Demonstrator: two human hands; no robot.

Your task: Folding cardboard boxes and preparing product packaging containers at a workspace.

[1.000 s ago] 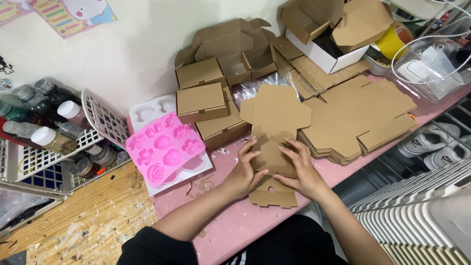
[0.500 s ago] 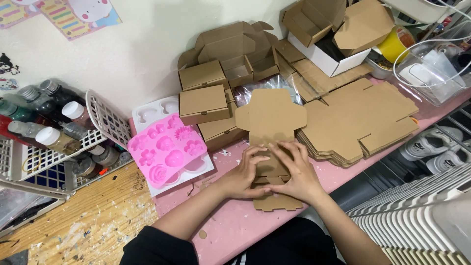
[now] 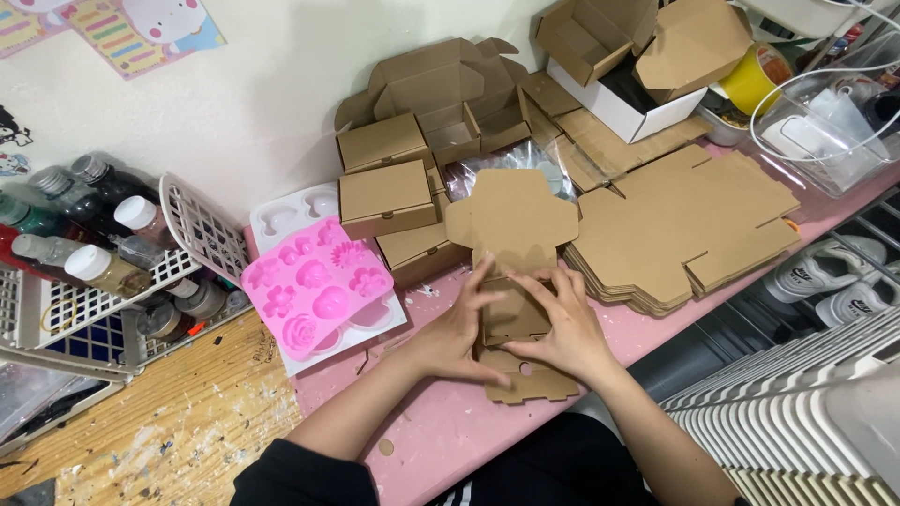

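A flat brown cardboard box blank (image 3: 514, 225) lies on the pink table (image 3: 441, 440) in front of me. My left hand (image 3: 457, 333) presses on its left side and my right hand (image 3: 559, 328) on its right side, both folding the side flaps up around the middle panel. The far lid panel of the blank lies flat toward the wall. Its near flap sticks out under my wrists.
A stack of flat blanks (image 3: 684, 225) lies to the right. Folded brown boxes (image 3: 384, 197) are piled behind. A pink flower mould (image 3: 314, 286) sits on a white mould to the left, beside a white basket of bottles (image 3: 103, 272). A clear bin (image 3: 825, 131) stands far right.
Both hands have moved together from the near flap onto the middle of the blank. The side flaps are now raised between my fingers.
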